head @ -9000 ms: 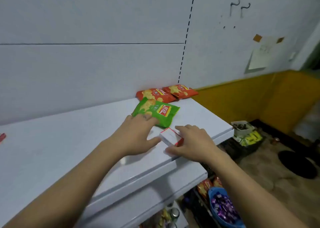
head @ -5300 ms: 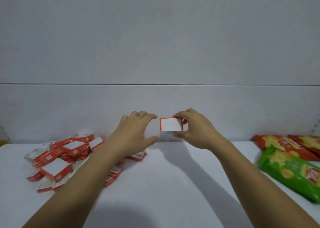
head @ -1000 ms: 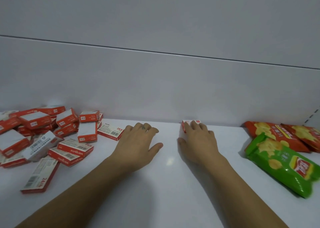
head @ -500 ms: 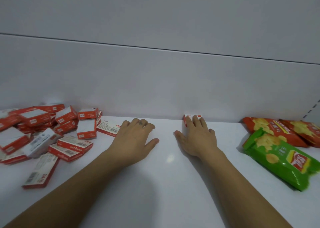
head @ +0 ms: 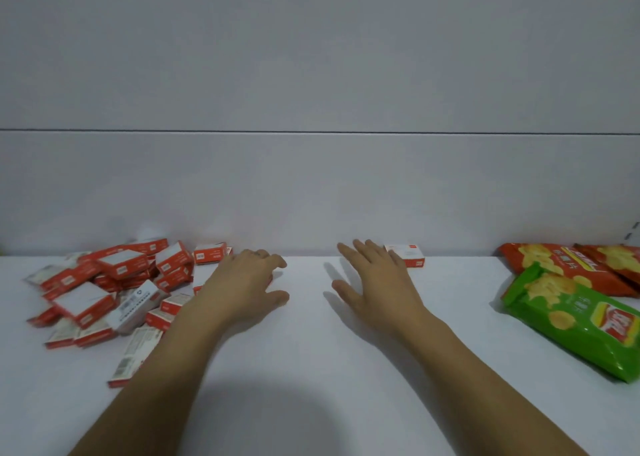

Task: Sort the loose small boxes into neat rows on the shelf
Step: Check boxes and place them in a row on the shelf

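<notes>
One small box point(head: 405, 255) lies flat against the back panel point(head: 311, 195), well apart from the loose pile point(head: 110, 282) at the left of the shelf point(head: 311, 369). I read it as the seed of the first row. All other boxes are heaped at odd angles, none aligned.

Step in hand, as I judge it: fetch the next box.
- Take from the pile's right edge or top, not from underneath, or the heap will slide.
- The end box point(head: 211, 253) nearest my left hand looks free.
- Turn it to the same face and heading as the seed box, then butt it against that box's side and the panel.
- Build the row leftward. The green chip bag point(head: 581, 320) and red chip bags point(head: 568, 265) take up the right end.

Pose:
- Left hand point(head: 242, 285) is palm down at the pile's edge, fingers loosely curled, holding nothing. The forearm crosses over some low boxes.
- Right hand point(head: 374, 282) is palm down, fingers straight and spread, empty, just left of the seed box. I cannot tell whether it touches the box.
</notes>
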`<control>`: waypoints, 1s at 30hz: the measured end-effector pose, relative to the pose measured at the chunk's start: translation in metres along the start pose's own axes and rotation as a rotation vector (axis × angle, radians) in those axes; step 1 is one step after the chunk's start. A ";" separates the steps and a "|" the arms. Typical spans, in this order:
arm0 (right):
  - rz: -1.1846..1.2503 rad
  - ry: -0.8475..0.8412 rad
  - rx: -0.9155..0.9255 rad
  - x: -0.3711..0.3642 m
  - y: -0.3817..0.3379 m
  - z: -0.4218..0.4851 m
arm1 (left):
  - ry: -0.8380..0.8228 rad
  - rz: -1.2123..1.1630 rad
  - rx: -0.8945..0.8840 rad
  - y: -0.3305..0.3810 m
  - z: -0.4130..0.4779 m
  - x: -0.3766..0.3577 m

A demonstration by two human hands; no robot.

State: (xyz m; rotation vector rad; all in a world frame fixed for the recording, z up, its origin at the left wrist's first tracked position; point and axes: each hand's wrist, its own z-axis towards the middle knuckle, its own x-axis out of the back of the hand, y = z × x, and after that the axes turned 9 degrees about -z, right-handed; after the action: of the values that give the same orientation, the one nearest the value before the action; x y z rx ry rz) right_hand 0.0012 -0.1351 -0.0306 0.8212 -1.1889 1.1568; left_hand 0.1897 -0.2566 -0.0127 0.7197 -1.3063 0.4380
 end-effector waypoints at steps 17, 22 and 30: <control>0.099 -0.093 0.196 0.000 -0.014 -0.008 | -0.003 0.150 0.020 -0.036 0.013 -0.011; 0.166 -0.070 0.144 0.000 -0.013 -0.008 | 0.041 0.042 -0.009 -0.026 0.013 -0.011; 0.859 -0.018 -0.227 0.003 -0.015 0.001 | 0.200 -0.262 -0.281 0.019 0.003 -0.011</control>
State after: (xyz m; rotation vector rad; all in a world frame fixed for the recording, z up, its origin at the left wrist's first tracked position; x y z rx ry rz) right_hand 0.0158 -0.1390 -0.0264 0.1149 -1.7208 1.6454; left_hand 0.1728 -0.2443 -0.0183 0.5836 -1.0416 0.1066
